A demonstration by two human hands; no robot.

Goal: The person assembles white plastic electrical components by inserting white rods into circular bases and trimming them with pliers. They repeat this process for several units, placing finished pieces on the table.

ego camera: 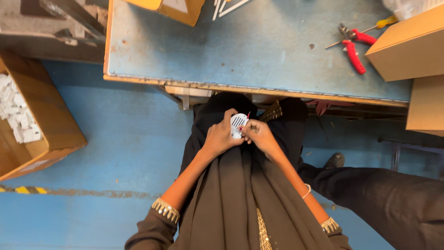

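worn blue workbench, blue floor

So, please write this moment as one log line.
hands: left hand and right hand both hold white slotted part | place: over lap | table: pliers

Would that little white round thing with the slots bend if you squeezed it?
Probably not: the white slotted piece looks like hard moulded plastic and keeps its shape between the left hand and right hand. Likely light, since fingers alone hold it.

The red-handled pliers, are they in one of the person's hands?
No, the red-handled pliers lie on the blue table, while the left hand and right hand hold a small white slotted part.
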